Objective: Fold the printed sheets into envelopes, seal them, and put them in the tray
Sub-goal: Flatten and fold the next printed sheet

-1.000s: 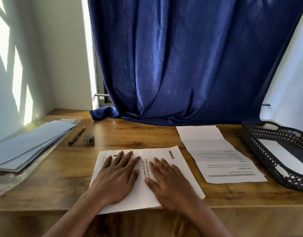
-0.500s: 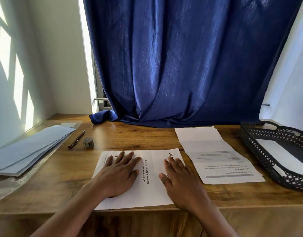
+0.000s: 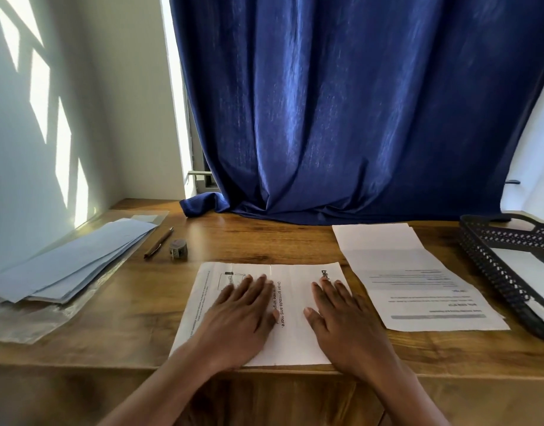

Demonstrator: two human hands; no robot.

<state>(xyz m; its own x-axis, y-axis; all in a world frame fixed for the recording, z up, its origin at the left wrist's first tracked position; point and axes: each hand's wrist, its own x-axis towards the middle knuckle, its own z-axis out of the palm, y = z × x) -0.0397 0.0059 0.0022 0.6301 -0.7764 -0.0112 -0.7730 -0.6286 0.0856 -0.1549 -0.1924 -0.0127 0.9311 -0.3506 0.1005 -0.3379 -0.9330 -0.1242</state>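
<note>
**Desk:** On the near edge of the wooden desk [image 3: 264,241], what is changing?

**Photographer:** Both hands are lying flat on the white printed sheet of paper [image 3: 292,302], fingers straight and released, gripping nothing. The left hand [image 3: 243,318] is pressing the sheet's left half; the right hand [image 3: 341,321] has been sliding rightward over the past second and is now covering the bold heading at the far right corner. The sheet, skewed a second ago, is now lying square to the desk edge.

**Desk:** Meaning what for the job?

**Photographer:** Judging by that, the person is smoothing and lining up the sheet; a faint crease is running down its middle, and no envelope is yet being filled.

**Desk:** And around it?

**Photographer:** A second white printed sheet with fold lines [image 3: 418,278] is waiting just right of the hands. The black perforated plastic tray [image 3: 492,272] is sitting at the far right edge with something white inside. The pale blue envelopes [image 3: 71,262] are stacked on clear plastic wrap [image 3: 34,321] to the left, well apart. A brown pen [image 3: 158,242] and a small grey sharpener-like object [image 3: 178,249] are lying between stack and sheet. A dark blue curtain [image 3: 357,118] is hanging behind. Nothing is blocking the fold.
</note>
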